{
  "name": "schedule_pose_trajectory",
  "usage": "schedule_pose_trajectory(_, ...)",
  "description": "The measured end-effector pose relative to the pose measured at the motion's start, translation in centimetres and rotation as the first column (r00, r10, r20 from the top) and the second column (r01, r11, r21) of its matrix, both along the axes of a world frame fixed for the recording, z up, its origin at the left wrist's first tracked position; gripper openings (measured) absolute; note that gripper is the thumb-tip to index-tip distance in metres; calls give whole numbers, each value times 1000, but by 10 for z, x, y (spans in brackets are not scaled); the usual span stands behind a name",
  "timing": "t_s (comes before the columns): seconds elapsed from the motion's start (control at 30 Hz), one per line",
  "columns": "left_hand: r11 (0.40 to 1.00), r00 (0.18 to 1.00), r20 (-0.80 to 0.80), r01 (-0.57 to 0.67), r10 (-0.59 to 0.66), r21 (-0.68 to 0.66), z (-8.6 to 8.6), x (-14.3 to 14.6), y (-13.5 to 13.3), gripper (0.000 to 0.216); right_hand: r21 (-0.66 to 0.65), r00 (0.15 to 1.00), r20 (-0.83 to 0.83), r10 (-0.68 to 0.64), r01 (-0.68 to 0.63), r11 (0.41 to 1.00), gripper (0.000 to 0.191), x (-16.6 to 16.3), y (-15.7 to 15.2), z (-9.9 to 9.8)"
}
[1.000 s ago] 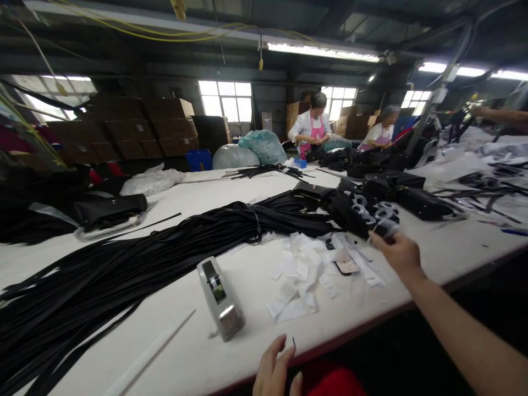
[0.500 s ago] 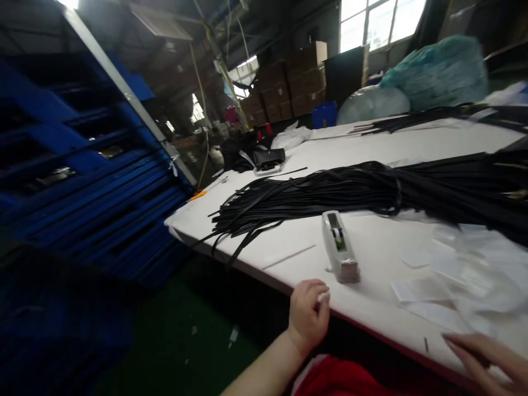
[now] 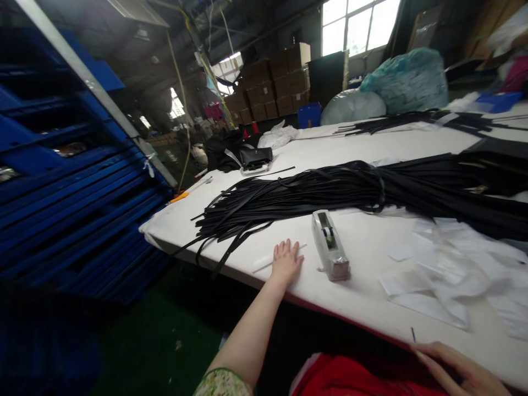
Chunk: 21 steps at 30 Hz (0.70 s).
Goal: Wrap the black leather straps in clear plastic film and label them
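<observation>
My left hand (image 3: 286,264) lies palm down near the table's front edge, fingers spread over a thin, pale strip (image 3: 264,265). Just right of it stands a grey-white tape dispenser (image 3: 331,247) with a roll inside. At the bottom right, my right hand (image 3: 462,369) rests by the edge with its fingers stretched out and apart; nothing shows between them. A tiny dark sliver (image 3: 413,334) lies by its fingertips. Beyond both hands stretches a long bundle of black straps (image 3: 313,190), tied around with a band.
Loose white pieces (image 3: 449,269) lie on the white table (image 3: 367,297) at right. A black pouch-like item (image 3: 254,158) and an orange-handled tool (image 3: 180,197) are near the left end. Blue pallets (image 3: 82,220) are stacked at left. Large plastic bags (image 3: 406,80) stand behind.
My left hand has moved forward and left from the table edge and opened from a closed fist to lie flat over the strip. My view has turned slightly right.
</observation>
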<state>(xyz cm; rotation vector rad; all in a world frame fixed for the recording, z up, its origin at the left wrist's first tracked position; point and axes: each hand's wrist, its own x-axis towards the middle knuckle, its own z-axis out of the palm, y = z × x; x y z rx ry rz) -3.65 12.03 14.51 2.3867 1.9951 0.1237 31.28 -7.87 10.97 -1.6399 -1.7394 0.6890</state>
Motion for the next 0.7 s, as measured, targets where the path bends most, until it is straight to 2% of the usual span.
schedule_pose_trajectory(0.07,1000,1000,10,12,-12,-5,-3,-1,-1,54,-92,999,4,39,-38,995,33,-2,-3,12)
schedule_pose_trajectory(0.23,999,999,-16,44,-44,26,-2,-9,10,50,-119,999,10,-31,32,992,32,-6,3,36)
schedule_pose_trajectory(0.3,994,999,12,40,-42,98,5,-10,9,48,-115,999,1,-42,42,992,30,-6,4,40)
schedule_pose_trajectory(0.33,984,998,52,35,-45,177,11,-8,4,48,-115,999,-6,-44,43,992,30,-6,4,40)
schedule_pose_trajectory(0.4,911,977,178,33,-117,412,26,5,-15,44,-117,998,-26,-60,56,992,29,-6,2,40)
schedule_pose_trajectory(0.47,779,900,288,85,-328,621,41,31,-43,36,-120,995,-52,-90,83,989,29,-6,-1,40)
schedule_pose_trajectory(0.5,736,837,314,146,-448,661,47,49,-57,26,-121,992,-65,-106,97,988,29,-7,-2,40)
schedule_pose_trajectory(0.57,722,705,329,371,-628,584,54,91,-79,8,-119,988,-87,-126,115,986,28,-9,-4,43)
schedule_pose_trajectory(0.6,738,671,357,444,-650,509,54,114,-85,9,-116,987,-95,-128,116,986,28,-10,-5,44)
schedule_pose_trajectory(0.7,823,677,470,503,-566,265,45,175,-79,12,-100,987,-113,-117,106,989,28,-13,-9,47)
